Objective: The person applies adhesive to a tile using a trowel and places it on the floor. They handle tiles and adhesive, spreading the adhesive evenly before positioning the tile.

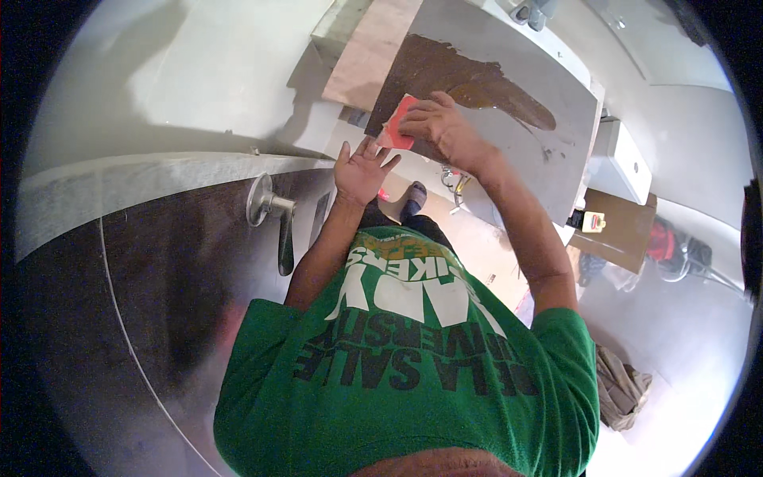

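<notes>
A grey panel (553, 99) bears a wide smear of brown paste (493, 86) near the top of the head view. My right hand (441, 131) grips a flat red spreader (394, 127) with light residue on it, over the panel's lower left corner. Just below that corner, my left hand (359, 171) is palm up with its fingers spread, the fingertips at the spreader's lower end; whether they touch it I cannot tell.
A pale board (358, 56) lies left of the panel. A metal lever handle (282, 238) is on the dark surface at left. At right are a white basin (616, 159), cardboard (628, 215) with a small bottle (593, 222), and a brown bundle (624, 385).
</notes>
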Demonstrator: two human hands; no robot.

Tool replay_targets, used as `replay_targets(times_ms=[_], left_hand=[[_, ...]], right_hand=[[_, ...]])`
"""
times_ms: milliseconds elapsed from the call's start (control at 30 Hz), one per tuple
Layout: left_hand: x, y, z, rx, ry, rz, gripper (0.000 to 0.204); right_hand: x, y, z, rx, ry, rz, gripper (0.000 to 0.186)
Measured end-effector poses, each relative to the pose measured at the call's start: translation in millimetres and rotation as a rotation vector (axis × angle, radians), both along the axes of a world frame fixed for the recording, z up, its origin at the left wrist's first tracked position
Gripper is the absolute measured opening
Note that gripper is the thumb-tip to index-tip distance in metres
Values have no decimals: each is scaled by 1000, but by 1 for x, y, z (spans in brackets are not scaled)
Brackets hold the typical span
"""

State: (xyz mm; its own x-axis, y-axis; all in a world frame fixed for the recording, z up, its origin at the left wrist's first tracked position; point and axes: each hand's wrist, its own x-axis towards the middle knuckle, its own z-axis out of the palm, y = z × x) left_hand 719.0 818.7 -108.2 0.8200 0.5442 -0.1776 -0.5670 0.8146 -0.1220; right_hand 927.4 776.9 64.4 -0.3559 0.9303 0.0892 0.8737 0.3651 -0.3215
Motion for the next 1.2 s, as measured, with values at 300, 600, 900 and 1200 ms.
replay_targets(times_ms=[300,600,900,1200], left_hand=[[-2,-1,26,149,258,-72,42],[1,-10,40,367,646,-56,34],[-2,1,41,366,664,-58,44],[-2,2,47,359,621,-102,67]], right_hand=[[86,2,20,150,32,-397,29],[86,28,-47,554,-241,-723,36],[97,49,-33,242,-91,-650,25],[-16,-45,-17,-16,45,-309,28]])
